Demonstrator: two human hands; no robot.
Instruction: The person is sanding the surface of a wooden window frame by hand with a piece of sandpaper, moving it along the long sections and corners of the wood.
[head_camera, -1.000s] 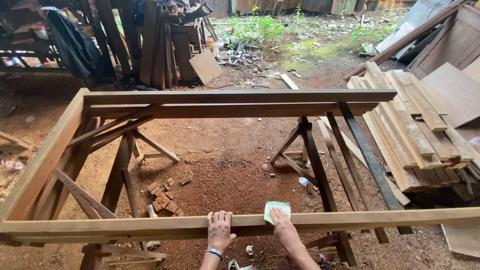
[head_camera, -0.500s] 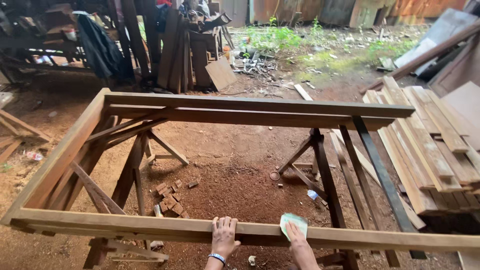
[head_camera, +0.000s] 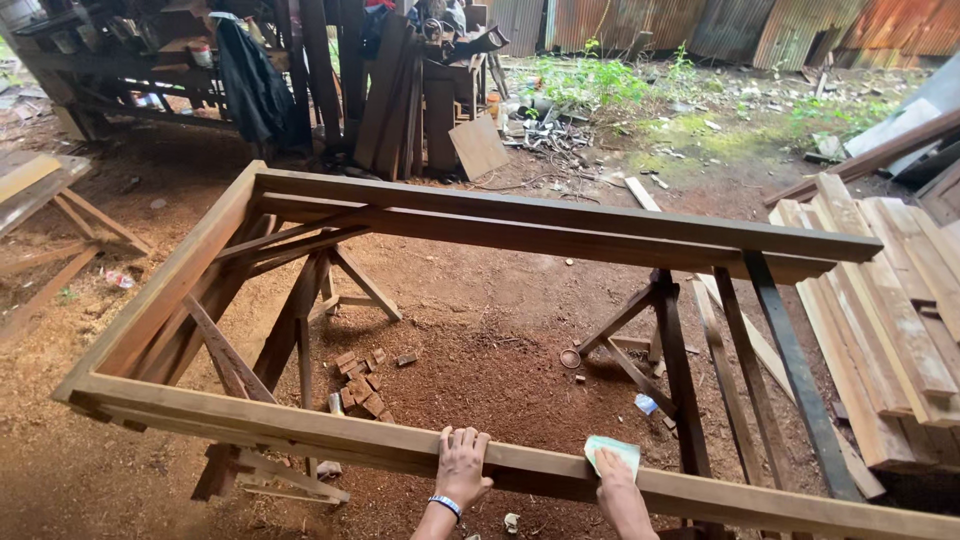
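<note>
A large rectangular wooden frame (head_camera: 180, 275) lies flat on wooden trestles (head_camera: 660, 340). My left hand (head_camera: 462, 463) rests palm down on the frame's near rail (head_camera: 300, 430), fingers spread, a band on its wrist. To its right, my right hand (head_camera: 614, 487) presses a pale green sheet of sandpaper (head_camera: 612, 452) against the same rail.
A stack of planks (head_camera: 880, 310) lies at the right. Upright boards (head_camera: 385, 85) and a hanging dark garment (head_camera: 250, 85) stand at the back. Small wood offcuts (head_camera: 360, 385) lie on the sawdust floor under the frame. Another wooden bench (head_camera: 45, 200) stands at the left.
The view has shifted, with both hands and the near rail now lower and further right in frame. My right hand keeps the sandpaper on the rail.
</note>
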